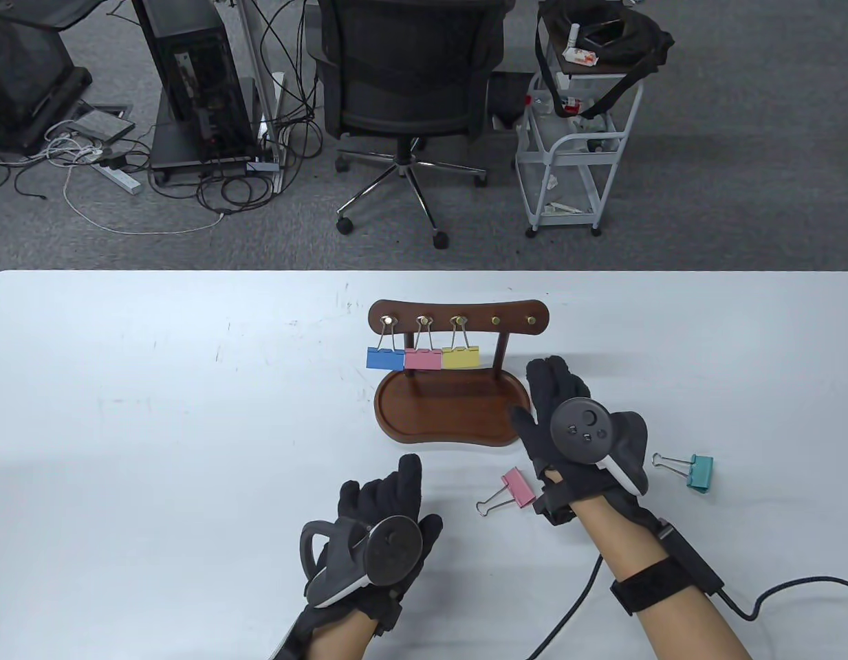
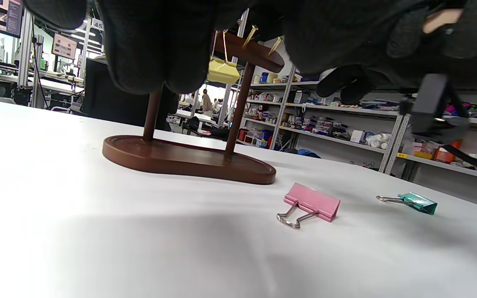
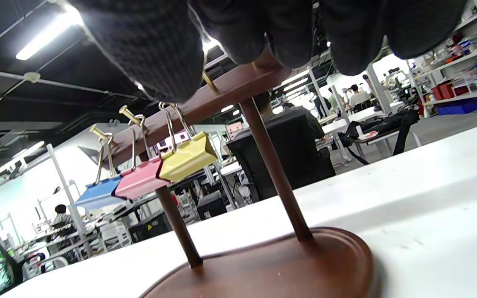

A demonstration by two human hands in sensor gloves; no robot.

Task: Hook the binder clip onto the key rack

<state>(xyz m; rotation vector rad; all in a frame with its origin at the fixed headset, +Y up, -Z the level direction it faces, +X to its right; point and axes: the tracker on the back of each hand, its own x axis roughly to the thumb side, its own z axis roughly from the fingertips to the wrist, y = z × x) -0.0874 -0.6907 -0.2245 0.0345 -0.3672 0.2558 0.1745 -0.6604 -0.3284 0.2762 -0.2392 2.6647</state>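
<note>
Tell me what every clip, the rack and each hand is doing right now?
blue clip: hanging on the first hook.
pink clip on rack: hanging on the second hook.
yellow clip: hanging on the third hook.
loose pink clip: lying on the table.
teal clip: lying on the table.
key rack: upright, two hooks free.
left hand: open, holding nothing.
right hand: open, holding nothing.

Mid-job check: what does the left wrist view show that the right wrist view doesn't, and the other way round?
Only the left wrist view shows the two loose clips lying on the table: the pink binder clip and the teal binder clip, plus the right hand beyond the rack.

Only the right wrist view shows the hung blue clip and the hung pink clip on their hooks.

Both show the wooden key rack on the white table and the hung yellow clip. Neither hand holds a clip.
</note>
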